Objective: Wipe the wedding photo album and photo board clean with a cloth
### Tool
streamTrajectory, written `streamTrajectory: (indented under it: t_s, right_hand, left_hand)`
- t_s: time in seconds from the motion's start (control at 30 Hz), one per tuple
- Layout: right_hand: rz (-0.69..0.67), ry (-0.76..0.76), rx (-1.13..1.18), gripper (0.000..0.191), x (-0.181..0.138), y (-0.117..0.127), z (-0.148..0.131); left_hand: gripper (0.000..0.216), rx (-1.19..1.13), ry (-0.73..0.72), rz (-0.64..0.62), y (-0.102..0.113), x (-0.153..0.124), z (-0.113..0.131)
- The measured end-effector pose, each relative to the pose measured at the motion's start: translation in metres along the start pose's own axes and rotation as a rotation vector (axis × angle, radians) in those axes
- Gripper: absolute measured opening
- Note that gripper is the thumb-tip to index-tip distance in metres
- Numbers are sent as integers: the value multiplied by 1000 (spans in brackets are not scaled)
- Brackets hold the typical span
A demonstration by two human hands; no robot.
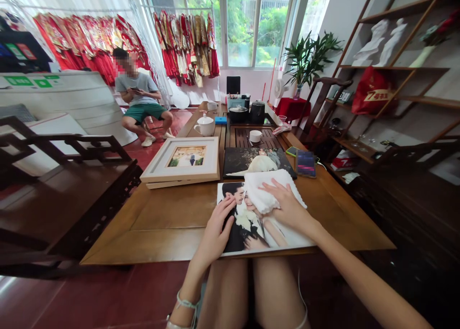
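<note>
A large wedding photo panel (239, 226) lies flat at the table's near edge, showing a couple with white flowers. My left hand (217, 226) rests on its left side, fingers stretched out over the picture. On the panel's upper right lies a folded white cloth (254, 187). My right hand (287, 205) is spread flat on top of this cloth, covering part of it and of the picture. Just beyond is a second, dark photo panel (235, 161) with a figure in a white dress, its near right part under the cloth.
On the wooden table (165, 211), a white framed photo (161, 165) lies at the left on another frame. Two phones, one a dark phone (305, 163), lie at the right. Farther back are a lidded white cup (205, 126), a small white cup (255, 136) and a black kettle (258, 112). A person (138, 87) sits beyond.
</note>
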State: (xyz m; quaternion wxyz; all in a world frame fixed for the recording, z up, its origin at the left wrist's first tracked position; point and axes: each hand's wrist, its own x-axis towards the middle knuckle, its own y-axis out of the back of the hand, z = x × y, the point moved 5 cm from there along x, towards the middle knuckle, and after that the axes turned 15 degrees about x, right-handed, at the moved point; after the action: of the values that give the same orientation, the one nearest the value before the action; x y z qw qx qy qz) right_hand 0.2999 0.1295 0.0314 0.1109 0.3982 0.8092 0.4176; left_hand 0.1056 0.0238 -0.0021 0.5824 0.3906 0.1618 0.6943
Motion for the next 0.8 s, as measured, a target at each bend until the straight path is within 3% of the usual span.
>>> streamTrajectory:
  t_s: [0.1,0.2,0.43,0.57,0.67,0.8]
  right_hand:
    - [18,-17,-10,69,19,1,1]
    - [2,-4,-24,73,13,-7,-11]
    - [-149,107,-70,91,-75,-33,-60]
    - [-182,140,-57,96,-108,-37,-68]
    - [-154,129,-44,93,-106,-33,-59]
    - [-85,77,22,87,-78,-20,-35]
  left_hand:
    - [41,6,-3,-1,0,0,0]
    - [41,5,-11,17,0,0,0]
    - [41,6,-21,55,0,-2,2]
    - [42,7,-35,39,0,-2,3]
    - [42,13,-30,39,1,-1,2]
    - [41,8,-24,32,1,-1,2]
